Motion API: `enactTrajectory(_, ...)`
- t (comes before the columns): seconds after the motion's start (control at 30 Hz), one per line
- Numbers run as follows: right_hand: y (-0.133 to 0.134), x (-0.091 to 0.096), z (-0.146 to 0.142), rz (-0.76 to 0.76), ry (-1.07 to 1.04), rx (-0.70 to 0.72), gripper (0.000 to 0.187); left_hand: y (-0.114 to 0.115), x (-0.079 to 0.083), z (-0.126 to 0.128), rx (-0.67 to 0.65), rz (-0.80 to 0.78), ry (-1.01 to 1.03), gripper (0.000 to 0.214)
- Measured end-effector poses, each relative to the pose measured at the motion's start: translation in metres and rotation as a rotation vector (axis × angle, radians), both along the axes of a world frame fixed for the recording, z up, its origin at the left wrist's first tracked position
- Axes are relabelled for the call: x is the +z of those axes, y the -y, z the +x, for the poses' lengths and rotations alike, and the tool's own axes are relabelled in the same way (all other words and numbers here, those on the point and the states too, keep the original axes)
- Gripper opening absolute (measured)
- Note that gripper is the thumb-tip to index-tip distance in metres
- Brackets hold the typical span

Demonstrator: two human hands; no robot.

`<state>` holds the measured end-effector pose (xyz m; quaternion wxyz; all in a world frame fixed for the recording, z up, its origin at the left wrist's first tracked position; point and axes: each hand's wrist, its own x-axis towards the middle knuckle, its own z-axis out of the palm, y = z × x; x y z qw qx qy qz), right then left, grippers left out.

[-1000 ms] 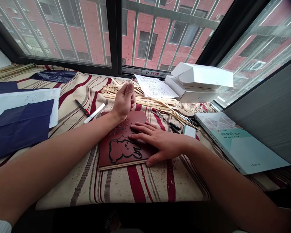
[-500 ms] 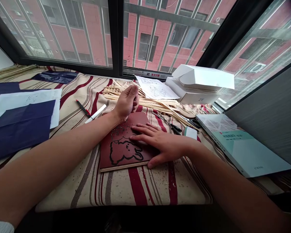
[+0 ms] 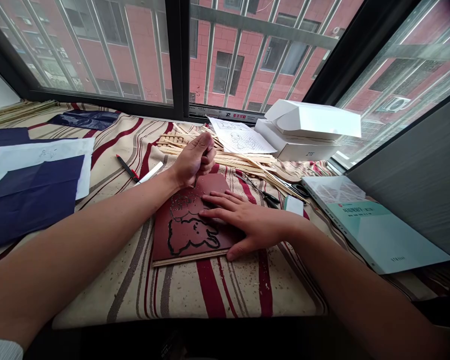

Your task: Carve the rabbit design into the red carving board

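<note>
A dark red carving board (image 3: 180, 235) with a black-outlined animal figure lies on the striped cloth in front of me. My right hand (image 3: 247, 220) lies flat on the board's right side, fingers stretched out toward the figure. My left hand (image 3: 193, 159) is closed in a fist at the board's far edge, gripping a thin tool whose tip touches the board; the tool is mostly hidden in the fist. Fine shavings speckle the board near the fist.
A red-and-black pen (image 3: 126, 166) and a white marker (image 3: 150, 172) lie left of the fist. Wooden sticks (image 3: 243, 162), a drawing sheet (image 3: 240, 137), a white box (image 3: 303, 132), black tools (image 3: 262, 192), a book (image 3: 371, 220) and blue carbon paper (image 3: 26, 195) surround me.
My left fist has dropped slightly toward the board's far edge and turned a little. My right hand has stayed flat on the board.
</note>
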<state>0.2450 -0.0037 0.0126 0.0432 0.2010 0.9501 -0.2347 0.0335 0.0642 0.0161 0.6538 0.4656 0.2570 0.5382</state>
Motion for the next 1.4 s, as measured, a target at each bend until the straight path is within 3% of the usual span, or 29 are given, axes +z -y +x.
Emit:
enactTrajectory(0.23, 0.0, 0.001, -0.001, 0.007, 0.031, 0.008, 0.108, 0.001, -0.002, -0.001, -0.029, 0.033, -0.019, 0.054)
enactTrajectory(0.63, 0.0, 0.0, -0.001, 0.009, 0.018, 0.004, 0.109, 0.006, 0.002, 0.009, 0.21, 0.028, 0.015, 0.05)
enactTrajectory(1.03, 0.001, 0.001, -0.001, 0.026, 0.045, 0.011, 0.108, 0.0, -0.002, -0.003, -0.05, 0.059, -0.056, 0.056)
enactTrajectory(1.1, 0.0, 0.001, -0.001, 0.025, 0.045, 0.006, 0.107, -0.003, -0.005, 0.001, 0.052, 0.072, -0.04, 0.056)
enactTrajectory(1.23, -0.001, -0.001, -0.001, 0.007, 0.038, 0.0, 0.107, -0.007, -0.015, 0.014, 0.435, 0.195, 0.005, 0.05)
enactTrajectory(1.3, -0.001, -0.002, -0.001, -0.004, 0.036, -0.004, 0.107, -0.006, -0.018, 0.018, 0.566, 0.236, 0.012, 0.048)
enactTrajectory(1.33, -0.001, -0.002, -0.001, -0.008, 0.036, -0.007, 0.107, -0.006, -0.017, 0.018, 0.569, 0.228, 0.01, 0.048)
enactTrajectory(1.4, -0.001, -0.001, -0.001, -0.017, 0.031, -0.007, 0.107, -0.004, -0.015, 0.013, 0.447, 0.165, 0.008, 0.047)
